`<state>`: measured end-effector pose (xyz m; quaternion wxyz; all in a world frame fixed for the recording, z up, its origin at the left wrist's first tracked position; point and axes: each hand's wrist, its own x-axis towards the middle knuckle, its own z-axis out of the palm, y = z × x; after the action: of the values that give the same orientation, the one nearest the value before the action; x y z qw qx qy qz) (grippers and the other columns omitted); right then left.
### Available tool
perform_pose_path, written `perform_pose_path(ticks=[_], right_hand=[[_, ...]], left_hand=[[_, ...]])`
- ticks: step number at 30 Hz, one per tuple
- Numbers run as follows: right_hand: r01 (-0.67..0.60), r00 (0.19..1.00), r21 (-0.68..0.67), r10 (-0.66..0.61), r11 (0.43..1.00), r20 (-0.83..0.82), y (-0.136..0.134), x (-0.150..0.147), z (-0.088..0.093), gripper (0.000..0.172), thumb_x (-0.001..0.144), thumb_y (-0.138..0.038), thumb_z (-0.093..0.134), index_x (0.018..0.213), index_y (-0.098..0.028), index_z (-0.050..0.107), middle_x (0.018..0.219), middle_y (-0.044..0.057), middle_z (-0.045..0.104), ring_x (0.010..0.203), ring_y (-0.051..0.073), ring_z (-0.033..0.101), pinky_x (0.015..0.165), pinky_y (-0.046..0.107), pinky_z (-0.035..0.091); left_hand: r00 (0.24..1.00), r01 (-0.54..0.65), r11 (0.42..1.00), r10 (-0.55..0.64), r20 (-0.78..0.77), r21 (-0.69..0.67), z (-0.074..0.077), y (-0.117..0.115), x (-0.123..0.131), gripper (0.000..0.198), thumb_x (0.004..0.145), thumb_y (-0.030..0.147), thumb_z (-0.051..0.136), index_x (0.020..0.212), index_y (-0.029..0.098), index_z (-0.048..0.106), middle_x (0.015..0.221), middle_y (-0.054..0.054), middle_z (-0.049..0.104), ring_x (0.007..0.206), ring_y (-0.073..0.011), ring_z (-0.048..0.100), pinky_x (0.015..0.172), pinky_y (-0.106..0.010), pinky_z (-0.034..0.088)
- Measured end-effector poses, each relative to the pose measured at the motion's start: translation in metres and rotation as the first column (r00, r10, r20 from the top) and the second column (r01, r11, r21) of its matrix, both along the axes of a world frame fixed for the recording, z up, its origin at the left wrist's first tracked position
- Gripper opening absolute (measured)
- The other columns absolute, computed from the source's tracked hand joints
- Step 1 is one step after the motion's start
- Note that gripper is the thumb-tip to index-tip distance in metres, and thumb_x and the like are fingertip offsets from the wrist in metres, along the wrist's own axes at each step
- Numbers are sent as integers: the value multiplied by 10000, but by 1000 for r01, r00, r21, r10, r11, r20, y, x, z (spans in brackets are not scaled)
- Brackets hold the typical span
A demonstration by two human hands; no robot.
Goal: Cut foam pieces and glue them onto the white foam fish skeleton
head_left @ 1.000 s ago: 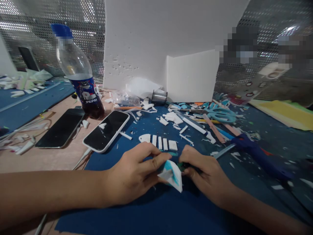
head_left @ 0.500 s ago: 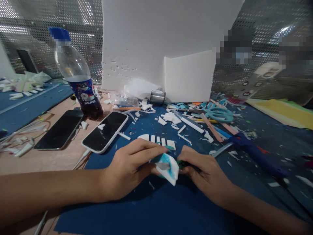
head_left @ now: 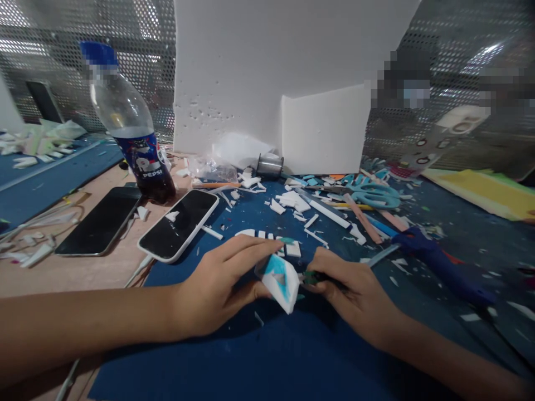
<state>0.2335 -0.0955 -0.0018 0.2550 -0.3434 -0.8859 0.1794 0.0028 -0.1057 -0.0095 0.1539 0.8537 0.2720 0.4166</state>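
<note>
Between the fingers and thumb of my left hand (head_left: 223, 284) is a white foam piece (head_left: 288, 298) with a light-blue patch on the face toward me. Its pointed lower end sticks out to the right of those fingers. My right hand (head_left: 351, 289) is closed round a small dark green tool (head_left: 311, 277). The tool's short metal tip is at the right edge of the foam piece; whether it touches I cannot tell. Just behind my left fingers, a row of white foam strips (head_left: 292, 248) lies on the blue mat (head_left: 234, 362).
Two phones (head_left: 104, 220) and a Pepsi bottle (head_left: 142, 156) stand or lie at left. Behind are foam scraps (head_left: 295, 201), a wire spool (head_left: 270, 165), blue scissors (head_left: 374, 195) and an upright white board (head_left: 267, 67). A blue glue gun (head_left: 443, 267) lies at right.
The foam piece has turned in my left hand and shifted slightly left. The metal part that lay across its blue face now sits at its right edge. My right hand has barely moved.
</note>
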Motion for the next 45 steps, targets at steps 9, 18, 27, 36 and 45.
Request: perform_pose_path(ticks=[9, 18, 27, 36, 45], right_hand=[[-37, 999, -19, 37, 999, -8, 2, 1, -3, 332, 941, -364, 317, 714, -189, 484, 581, -20, 420, 523, 107, 398, 485, 230, 292], [-50, 998, -4, 50, 999, -42, -1, -1, -4, 346, 940, -402, 288, 722, -195, 460, 573, -24, 422, 546, 113, 394, 508, 231, 303], [-28, 999, 1, 28, 1000, -46, -3, -6, 0, 428, 927, -460, 258, 683, -184, 476, 553, -14, 447, 540, 115, 417, 498, 232, 321], [27, 999, -40, -28, 999, -18, -3, -3, 2, 387, 940, -392, 296, 678, -184, 492, 573, -18, 431, 542, 112, 428, 479, 222, 314], [19, 999, -20, -19, 1000, -32, -3, -5, 1, 386, 935, -407, 306, 686, -181, 497, 568, -12, 453, 557, 119, 435, 499, 226, 322]], left_hand=[[996, 30, 997, -23, -83, 76, -1, -1, 0, 255, 897, 180, 420, 1117, 64, 475, 973, -129, 572, 853, -139, 575, 767, -214, 501], [988, 34, 999, -30, -153, 24, 2, -4, 2, 246, 902, 192, 403, 1093, 66, 492, 948, -129, 585, 795, -150, 589, 692, -220, 505], [990, 60, 998, -62, -125, -26, -1, -4, 4, 220, 894, 178, 421, 1085, 93, 490, 953, -117, 584, 786, -140, 587, 691, -228, 514], [989, 69, 996, -76, 123, 61, -3, -2, 2, 300, 884, 207, 467, 1180, 165, 443, 984, -103, 570, 877, -141, 582, 755, -241, 512], [997, 69, 997, -71, -41, -47, 0, -5, 5, 207, 878, 179, 466, 1072, 122, 510, 932, -104, 586, 800, -144, 593, 710, -236, 522]])
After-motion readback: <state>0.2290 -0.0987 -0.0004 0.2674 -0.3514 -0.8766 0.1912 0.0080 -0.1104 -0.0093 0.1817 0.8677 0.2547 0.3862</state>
